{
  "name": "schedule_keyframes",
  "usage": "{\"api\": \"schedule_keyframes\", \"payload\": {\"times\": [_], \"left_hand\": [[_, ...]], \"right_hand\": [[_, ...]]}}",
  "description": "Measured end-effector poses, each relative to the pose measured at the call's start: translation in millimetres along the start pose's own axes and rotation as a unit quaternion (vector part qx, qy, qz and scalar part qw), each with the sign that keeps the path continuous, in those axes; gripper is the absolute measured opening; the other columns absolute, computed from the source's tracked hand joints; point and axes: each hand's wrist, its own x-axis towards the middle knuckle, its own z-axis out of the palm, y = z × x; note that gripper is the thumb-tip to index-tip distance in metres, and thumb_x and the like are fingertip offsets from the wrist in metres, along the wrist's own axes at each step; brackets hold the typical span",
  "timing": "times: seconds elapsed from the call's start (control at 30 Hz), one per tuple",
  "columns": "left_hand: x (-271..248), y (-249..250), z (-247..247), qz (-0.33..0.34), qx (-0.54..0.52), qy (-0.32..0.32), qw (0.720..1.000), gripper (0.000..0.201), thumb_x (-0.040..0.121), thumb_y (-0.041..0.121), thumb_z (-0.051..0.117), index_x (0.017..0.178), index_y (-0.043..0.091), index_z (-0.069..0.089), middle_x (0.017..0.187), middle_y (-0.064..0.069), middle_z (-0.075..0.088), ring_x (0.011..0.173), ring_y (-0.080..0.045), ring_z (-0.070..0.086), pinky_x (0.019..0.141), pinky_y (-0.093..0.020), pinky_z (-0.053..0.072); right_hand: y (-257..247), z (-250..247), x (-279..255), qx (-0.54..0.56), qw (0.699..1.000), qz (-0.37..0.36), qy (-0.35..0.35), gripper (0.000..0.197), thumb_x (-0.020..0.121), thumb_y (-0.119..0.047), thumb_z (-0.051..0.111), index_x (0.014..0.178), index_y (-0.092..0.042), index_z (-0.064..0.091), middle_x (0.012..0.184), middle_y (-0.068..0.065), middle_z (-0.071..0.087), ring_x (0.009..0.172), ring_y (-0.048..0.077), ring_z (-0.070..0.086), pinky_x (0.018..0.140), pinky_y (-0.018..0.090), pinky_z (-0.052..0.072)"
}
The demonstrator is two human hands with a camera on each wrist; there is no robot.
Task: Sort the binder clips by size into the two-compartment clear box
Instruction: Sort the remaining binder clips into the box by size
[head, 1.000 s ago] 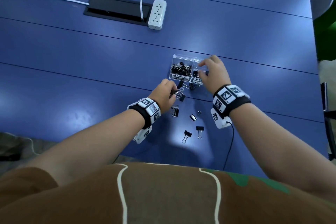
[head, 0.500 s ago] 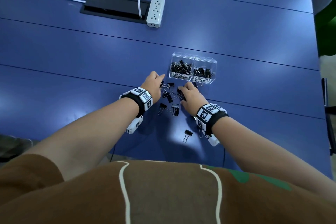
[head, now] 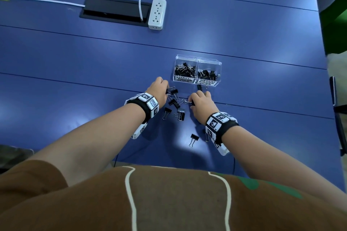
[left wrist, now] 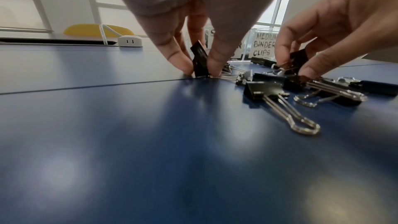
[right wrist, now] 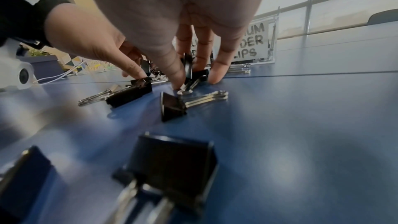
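**Both hands down among the loose clips**

The left hand is at the left edge of the loose clips on the blue table. In the left wrist view its thumb and a fingertip pinch a small black clip, which stands tilted with its lower edge on the table.

The right hand is at the right side of the same scatter. In the right wrist view its fingers curl down to the table, and the thumb and a finger close on an upright clip; the grip is partly hidden by the fingers, so it looks like a pinch rather than plainly being one.

The clear box sits just beyond both hands, its left compartment labelled for small clips and its right for medium ones. Each compartment holds a heap of black clips. Between the hands lie several more, some overlapping, and one clip lies apart, nearer the person.

Far left on the table, a white power strip rests beside a black cable hatch.
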Motion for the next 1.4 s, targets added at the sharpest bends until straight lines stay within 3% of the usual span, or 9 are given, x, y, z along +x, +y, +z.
{"api": "schedule_keyframes", "payload": {"times": [0.17, 0.27, 0.53, 0.67, 0.77, 0.87, 1.0, 1.13, 1.4], "left_hand": [[-4.2, 0.0, -1.5, 0.001, -0.012, -0.020, 1.000, 0.022, 0.085, 0.013, 0.063, 0.103, 0.014, 0.051, 0.112, -0.006, 0.054, 0.099, -0.028, 0.056, 0.085, -0.043, 0.051], [-5.2, -0.2, -4.2, -0.013, -0.036, -0.043, 0.998, 0.024, 0.082, 0.018, 0.068, 0.097, 0.017, 0.050, 0.108, -0.003, 0.054, 0.092, -0.026, 0.057, 0.085, -0.042, 0.052], [-9.3, 7.8, -7.4, -0.010, -0.100, -0.058, 0.993, 0.018, 0.080, 0.016, 0.071, 0.090, 0.015, 0.056, 0.094, -0.001, 0.059, 0.084, -0.019, 0.055, 0.076, -0.030, 0.047], [-13.7, 20.8, -12.4, 0.013, -0.114, -0.028, 0.993, 0.010, 0.082, 0.009, 0.061, 0.092, 0.013, 0.062, 0.080, 0.002, 0.056, 0.073, -0.019, 0.053, 0.069, -0.030, 0.048], [-14.2, 30.5, -18.4, 0.039, -0.126, -0.008, 0.991, 0.011, 0.081, 0.004, 0.057, 0.088, 0.010, 0.064, 0.077, 0.000, 0.056, 0.069, -0.019, 0.051, 0.069, -0.031, 0.051], [-11.7, 43.1, -25.2, 0.053, -0.157, 0.013, 0.986, 0.010, 0.079, 0.005, 0.060, 0.087, 0.010, 0.065, 0.079, -0.001, 0.057, 0.069, -0.018, 0.052, 0.068, -0.031, 0.051], [0.8, 66.5, -35.9, 0.070, -0.199, 0.056, 0.976, 0.011, 0.078, 0.004, 0.063, 0.087, 0.010, 0.066, 0.070, 0.006, 0.053, 0.065, -0.016, 0.050, 0.067, -0.024, 0.045], [21.8, 93.0, -43.4, 0.090, -0.186, 0.072, 0.976, 0.015, 0.079, 0.004, 0.062, 0.092, 0.008, 0.068, 0.084, -0.006, 0.063, 0.071, -0.017, 0.052, 0.074, -0.027, 0.049], [57.9, 124.1, -33.2, 0.118, -0.034, 0.024, 0.992, 0.022, 0.086, 0.005, 0.056, 0.107, 0.007, 0.064, 0.114, -0.015, 0.062, 0.103, -0.031, 0.060, 0.087, -0.034, 0.048]], "right_hand": [[8.3, -2.1, -1.3, 0.091, 0.996, -0.003, 0.024, 0.018, 0.082, 0.005, 0.054, 0.094, -0.006, 0.060, 0.103, 0.012, 0.052, 0.094, 0.032, 0.051, 0.087, 0.038, 0.046], [9.5, -12.5, -0.7, 0.141, 0.988, 0.045, 0.047, 0.018, 0.081, 0.005, 0.055, 0.080, -0.008, 0.066, 0.093, 0.002, 0.048, 0.078, 0.019, 0.052, 0.081, 0.030, 0.050], [12.3, -81.1, 23.2, 0.220, 0.952, 0.076, 0.197, 0.013, 0.082, -0.004, 0.061, 0.079, -0.015, 0.069, 0.081, -0.006, 0.055, 0.070, 0.005, 0.051, 0.064, 0.006, 0.038], [18.8, -99.2, 41.9, 0.200, 0.949, 0.082, 0.228, 0.016, 0.084, -0.005, 0.054, 0.089, -0.013, 0.067, 0.095, 0.001, 0.059, 0.082, 0.013, 0.052, 0.081, 0.021, 0.045], [23.7, -93.3, 43.6, 0.163, 0.963, 0.080, 0.200, 0.023, 0.085, -0.005, 0.053, 0.105, -0.008, 0.064, 0.113, 0.010, 0.059, 0.096, 0.023, 0.056, 0.083, 0.022, 0.040], [20.9, -80.2, 30.8, 0.157, 0.964, 0.035, 0.210, 0.021, 0.085, -0.001, 0.050, 0.099, -0.005, 0.066, 0.107, 0.011, 0.060, 0.094, 0.025, 0.058, 0.085, 0.025, 0.045], [19.7, -47.7, 12.0, 0.085, 0.992, 0.011, 0.095, 0.027, 0.087, -0.001, 0.048, 0.104, -0.006, 0.069, 0.109, 0.011, 0.061, 0.098, 0.028, 0.059, 0.090, 0.030, 0.047], [34.3, -20.3, -3.6, 0.076, 0.997, 0.025, 0.023, 0.033, 0.087, -0.008, 0.057, 0.120, -0.009, 0.058, 0.116, 0.013, 0.052, 0.108, 0.034, 0.053, 0.092, 0.041, 0.049], [44.5, -11.0, -21.8, 0.070, 0.995, 0.067, 0.031, 0.018, 0.087, -0.003, 0.048, 0.103, -0.003, 0.056, 0.109, 0.016, 0.055, 0.105, 0.035, 0.050, 0.086, 0.042, 0.046]]}}
